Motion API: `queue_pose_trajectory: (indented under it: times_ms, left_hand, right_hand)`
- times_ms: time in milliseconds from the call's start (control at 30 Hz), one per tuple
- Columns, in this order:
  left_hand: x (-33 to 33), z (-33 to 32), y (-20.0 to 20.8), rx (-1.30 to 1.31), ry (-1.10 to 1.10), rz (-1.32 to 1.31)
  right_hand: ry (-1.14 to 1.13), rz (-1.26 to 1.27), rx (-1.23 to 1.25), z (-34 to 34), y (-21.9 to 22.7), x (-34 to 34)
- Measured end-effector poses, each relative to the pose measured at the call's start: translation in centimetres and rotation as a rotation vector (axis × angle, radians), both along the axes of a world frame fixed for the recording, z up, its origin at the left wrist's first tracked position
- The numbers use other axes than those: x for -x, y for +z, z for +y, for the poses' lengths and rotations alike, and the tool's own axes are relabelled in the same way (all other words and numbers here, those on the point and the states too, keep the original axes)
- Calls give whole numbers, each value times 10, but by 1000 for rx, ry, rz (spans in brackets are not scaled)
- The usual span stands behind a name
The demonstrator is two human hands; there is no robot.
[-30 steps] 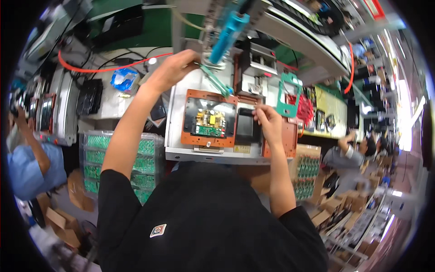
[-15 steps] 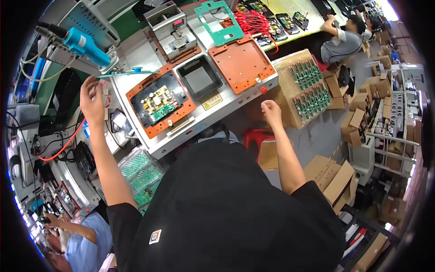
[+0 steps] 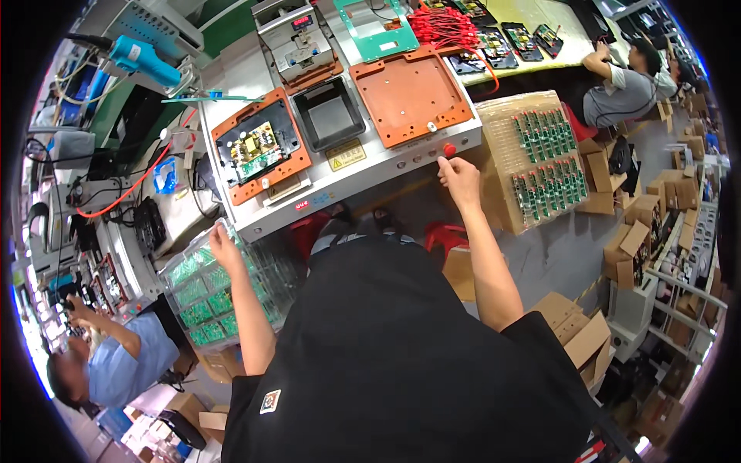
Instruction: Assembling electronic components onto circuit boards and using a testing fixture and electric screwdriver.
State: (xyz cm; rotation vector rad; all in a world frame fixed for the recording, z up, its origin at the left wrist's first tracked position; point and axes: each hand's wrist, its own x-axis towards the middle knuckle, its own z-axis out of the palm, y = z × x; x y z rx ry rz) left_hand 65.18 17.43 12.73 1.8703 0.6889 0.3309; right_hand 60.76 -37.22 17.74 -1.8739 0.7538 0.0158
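My left hand (image 3: 224, 245) is closed at the upper corner of a clear plastic tray (image 3: 191, 272) holding several green circuit boards; its fingertips pinch the tray's edge. My right hand (image 3: 461, 184) has its fingers curled, just below the red push button (image 3: 449, 149) on the front of a white bench machine (image 3: 266, 221). I see nothing in that hand. On the machine, an orange fixture plate (image 3: 297, 163) carries a black housing (image 3: 229, 168) with a populated circuit board (image 3: 261, 149). Beside it are a black bin (image 3: 328, 139) and a bare orange fixture plate (image 3: 413, 99).
A blue electric screwdriver (image 3: 145, 62) hangs at the upper left. Right of the machine, a cardboard box (image 3: 502, 166) bears bubble wrap and rows of green boards (image 3: 546, 185). A red stool (image 3: 446, 235) stands below. Co-workers sit at far right (image 3: 627, 96) and lower left (image 3: 131, 359).
My left hand has come down from beside the green sheet near the screwdriver to the clear tray. My right hand has moved close under the red button. The view has shifted.
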Motion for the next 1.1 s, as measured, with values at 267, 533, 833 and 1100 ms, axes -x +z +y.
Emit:
queue_pose_trajectory:
  times_ms: [267,533,833,1100]
  left_hand:
    - [-12,-9,-15,-196,-14,-25]
    - [-18,-68,-24,-182,-13,5]
    - [-19,-86,-17,-114,-34,-39]
    - [-27,-33,5,-277,-86,-64]
  right_hand:
    - [-160,-93,-737,13,-47,-18]
    - [-242,-139,-721,-26,-49,-16]
    - [-193,-205,-738,-41,-61,-9]
    - [-785,-130,-883,-11,-137,26]
